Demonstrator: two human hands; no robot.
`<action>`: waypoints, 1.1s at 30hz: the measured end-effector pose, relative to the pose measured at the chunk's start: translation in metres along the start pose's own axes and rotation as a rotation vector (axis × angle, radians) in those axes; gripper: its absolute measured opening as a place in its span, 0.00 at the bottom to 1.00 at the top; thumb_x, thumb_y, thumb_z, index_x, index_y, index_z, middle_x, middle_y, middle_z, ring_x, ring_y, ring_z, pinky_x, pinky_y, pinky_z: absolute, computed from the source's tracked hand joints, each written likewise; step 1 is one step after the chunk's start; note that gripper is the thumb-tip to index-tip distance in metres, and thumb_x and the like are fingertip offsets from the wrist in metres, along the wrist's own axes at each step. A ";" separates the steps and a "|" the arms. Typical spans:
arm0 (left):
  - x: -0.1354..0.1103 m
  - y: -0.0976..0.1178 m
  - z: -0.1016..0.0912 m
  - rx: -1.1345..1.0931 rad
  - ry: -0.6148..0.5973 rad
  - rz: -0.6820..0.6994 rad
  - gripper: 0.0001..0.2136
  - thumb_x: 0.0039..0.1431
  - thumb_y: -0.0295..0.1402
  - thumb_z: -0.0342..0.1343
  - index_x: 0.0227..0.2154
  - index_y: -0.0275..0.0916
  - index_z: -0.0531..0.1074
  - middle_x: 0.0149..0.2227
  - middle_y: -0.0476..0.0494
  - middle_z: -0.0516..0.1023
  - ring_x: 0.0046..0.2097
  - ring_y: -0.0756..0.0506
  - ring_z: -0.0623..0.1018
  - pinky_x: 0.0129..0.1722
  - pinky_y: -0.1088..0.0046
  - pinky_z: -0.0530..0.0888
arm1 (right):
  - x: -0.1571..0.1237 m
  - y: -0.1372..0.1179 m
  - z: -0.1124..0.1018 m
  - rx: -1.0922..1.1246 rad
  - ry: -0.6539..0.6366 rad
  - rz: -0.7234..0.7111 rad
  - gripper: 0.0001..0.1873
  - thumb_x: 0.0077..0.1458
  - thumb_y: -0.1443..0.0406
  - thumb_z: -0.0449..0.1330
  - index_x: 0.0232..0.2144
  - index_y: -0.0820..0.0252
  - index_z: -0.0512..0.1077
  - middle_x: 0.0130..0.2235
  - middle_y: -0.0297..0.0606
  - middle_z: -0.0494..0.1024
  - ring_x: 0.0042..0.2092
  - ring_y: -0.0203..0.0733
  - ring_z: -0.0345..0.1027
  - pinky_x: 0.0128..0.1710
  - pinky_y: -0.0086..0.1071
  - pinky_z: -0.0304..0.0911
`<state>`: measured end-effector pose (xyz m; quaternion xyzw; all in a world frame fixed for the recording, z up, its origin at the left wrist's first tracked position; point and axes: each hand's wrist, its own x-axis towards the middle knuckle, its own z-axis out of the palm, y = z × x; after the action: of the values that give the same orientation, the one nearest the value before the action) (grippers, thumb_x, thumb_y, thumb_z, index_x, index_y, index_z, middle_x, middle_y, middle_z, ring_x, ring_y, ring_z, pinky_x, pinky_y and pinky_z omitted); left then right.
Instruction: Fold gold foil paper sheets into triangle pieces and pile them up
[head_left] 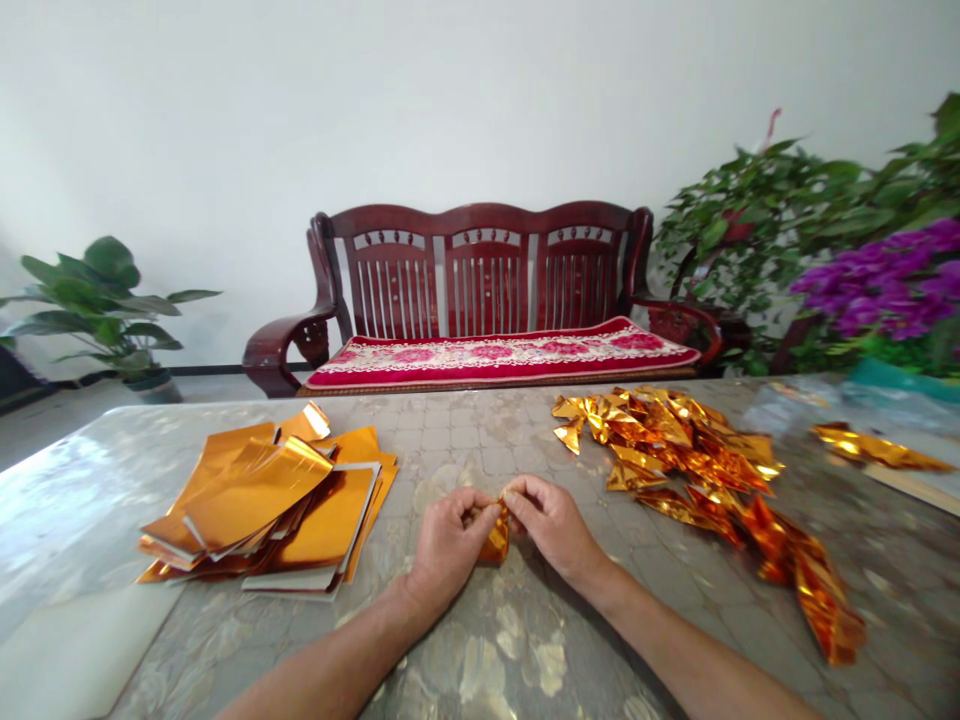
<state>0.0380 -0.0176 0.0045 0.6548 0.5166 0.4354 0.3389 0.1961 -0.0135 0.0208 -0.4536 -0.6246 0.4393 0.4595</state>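
Gold foil (495, 540) between left hand (448, 545), right hand (551, 525)

Left hand (450, 550) and right hand (551, 525) look broad, with bare forearms (697, 670).

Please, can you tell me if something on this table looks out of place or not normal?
The stack of gold foil sheets lies askew: the sheets fan out at different angles, and one corner curls upward. Also, one folded gold foil strip lies alone to the right, apart from the main heap of folded foil.
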 end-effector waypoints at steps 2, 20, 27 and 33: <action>-0.001 0.001 0.000 -0.007 0.005 0.005 0.10 0.56 0.38 0.57 0.28 0.38 0.78 0.27 0.48 0.79 0.28 0.49 0.74 0.29 0.77 0.67 | 0.000 -0.001 0.000 -0.040 0.056 -0.023 0.15 0.55 0.55 0.57 0.25 0.60 0.69 0.20 0.30 0.67 0.24 0.34 0.60 0.25 0.27 0.56; 0.005 -0.005 -0.005 0.013 0.038 0.045 0.13 0.58 0.39 0.55 0.41 0.40 0.79 0.23 0.52 0.74 0.26 0.50 0.71 0.29 0.75 0.66 | 0.007 0.006 -0.005 0.193 0.230 0.045 0.18 0.51 0.50 0.62 0.27 0.60 0.70 0.18 0.28 0.67 0.21 0.34 0.59 0.22 0.27 0.57; 0.005 -0.001 -0.007 0.069 0.019 0.030 0.11 0.58 0.40 0.55 0.34 0.40 0.79 0.18 0.54 0.67 0.23 0.51 0.67 0.26 0.76 0.60 | 0.006 0.006 -0.006 0.173 0.224 0.048 0.19 0.51 0.50 0.62 0.26 0.60 0.71 0.18 0.28 0.67 0.21 0.33 0.58 0.22 0.27 0.56; 0.007 -0.008 -0.002 -0.071 0.034 0.002 0.11 0.58 0.38 0.53 0.36 0.40 0.78 0.22 0.51 0.72 0.24 0.50 0.69 0.26 0.76 0.64 | 0.005 0.003 -0.005 0.156 0.241 0.061 0.19 0.50 0.49 0.62 0.26 0.59 0.71 0.18 0.28 0.67 0.20 0.34 0.59 0.21 0.28 0.56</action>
<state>0.0332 -0.0092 -0.0001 0.6355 0.5059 0.4646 0.3527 0.2009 -0.0069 0.0200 -0.4847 -0.5147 0.4427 0.5516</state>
